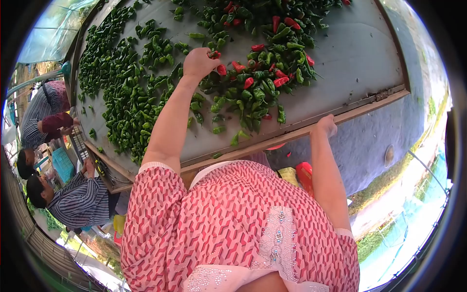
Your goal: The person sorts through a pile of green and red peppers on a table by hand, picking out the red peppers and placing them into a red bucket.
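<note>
My left hand (201, 63) reaches over the sorting table, its fingers pinched on a small pepper (214, 54) that shows red and dark green. Just below those fingertips a red pepper (222, 70) lies on the pile. Around it spreads a heap of wrinkled green peppers (258, 92), with several red ones mixed in. To the left is a broad bed of green peppers (129, 97). My right hand (324, 126) is closed at the table's wooden rim (287, 135), low on the right; its fingertips are partly hidden.
A wooden frame borders the grey tabletop (355, 53). Two people in striped clothes, one a seated person (80, 202), are at the table's left end, near a blue basket (62, 164). Under the near edge are a red item (305, 176) and a yellow one (288, 176).
</note>
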Motion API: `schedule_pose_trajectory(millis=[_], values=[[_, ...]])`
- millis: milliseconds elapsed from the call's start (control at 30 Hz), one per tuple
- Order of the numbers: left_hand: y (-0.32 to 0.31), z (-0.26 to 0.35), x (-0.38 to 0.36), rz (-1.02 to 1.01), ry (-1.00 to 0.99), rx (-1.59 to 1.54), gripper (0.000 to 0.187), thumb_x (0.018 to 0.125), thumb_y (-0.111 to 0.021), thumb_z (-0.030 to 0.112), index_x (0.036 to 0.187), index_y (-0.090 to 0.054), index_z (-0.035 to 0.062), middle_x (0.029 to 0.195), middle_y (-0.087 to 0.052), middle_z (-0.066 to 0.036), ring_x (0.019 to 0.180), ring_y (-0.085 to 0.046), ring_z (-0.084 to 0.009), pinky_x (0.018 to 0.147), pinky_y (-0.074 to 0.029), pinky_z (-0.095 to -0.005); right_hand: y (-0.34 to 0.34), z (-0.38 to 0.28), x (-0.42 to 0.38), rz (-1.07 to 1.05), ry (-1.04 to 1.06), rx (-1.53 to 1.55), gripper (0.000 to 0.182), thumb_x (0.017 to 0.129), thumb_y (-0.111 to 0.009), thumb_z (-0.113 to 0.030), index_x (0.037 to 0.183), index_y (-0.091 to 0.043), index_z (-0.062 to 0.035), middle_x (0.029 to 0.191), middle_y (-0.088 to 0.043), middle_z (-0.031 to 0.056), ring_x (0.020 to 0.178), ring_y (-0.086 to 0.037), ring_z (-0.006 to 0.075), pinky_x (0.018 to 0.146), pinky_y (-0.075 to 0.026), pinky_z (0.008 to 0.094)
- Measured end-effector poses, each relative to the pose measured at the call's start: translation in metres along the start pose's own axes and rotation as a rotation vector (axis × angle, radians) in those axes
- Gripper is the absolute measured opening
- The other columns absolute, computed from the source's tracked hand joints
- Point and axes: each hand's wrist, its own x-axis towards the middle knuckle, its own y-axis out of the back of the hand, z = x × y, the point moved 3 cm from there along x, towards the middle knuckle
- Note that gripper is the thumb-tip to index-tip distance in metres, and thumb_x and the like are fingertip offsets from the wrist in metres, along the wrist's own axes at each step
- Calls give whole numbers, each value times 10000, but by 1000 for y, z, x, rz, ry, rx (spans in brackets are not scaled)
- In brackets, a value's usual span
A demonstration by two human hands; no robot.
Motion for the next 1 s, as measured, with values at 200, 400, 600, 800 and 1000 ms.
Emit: schedule_pose_trajectory(millis=[200,400,600,800,1000], values=[[38,-25,-29,-97,237,-1418,384,809,-669,131,1180,-588,72,917,-692,-77,854,-694,-197,572,-501,-280,-1,3,3,-39,-23,51,549,865,-559,-280,1144,-537,193,1192,-603,294,1049,-624,402,886,-516,451],[10,-28,-21,-136,184,-439,424,757,-725,310,1125,-657,111,960,-685,-95,883,-676,-240,703,-515,-356,-3,2,2,-27,-21,47,529,860,-547,-278,1108,-548,190,1157,-613,292,998,-638,393,851,-526,451],[-5,6,-11,-32,51,82,453,700,-775,283,1096,-673,87,929,-684,-71,839,-650,-210,718,-508,-330,-6,8,15,-10,26,33,490,850,-513,-264,1036,-573,185,1062,-647,290,907,-665,395,792,-545,460],[-3,31,-20,-51,-320,-180,370,691,-687,171,1061,-698,159,969,-702,-69,880,-648,-279,763,-523,-377,0,-2,-2,-30,3,65,481,843,-518,-256,1023,-579,186,1052,-647,295,888,-669,400,778,-549,469],[-18,60,-23,-96,-647,227,362,694,-675,115,1052,-694,160,949,-680,-48,949,-632,-268,789,-528,-369,3,4,-3,-109,102,163,597,825,-584,-291,1172,-488,186,1137,-614,292,1002,-630,398,865,-500,460]])
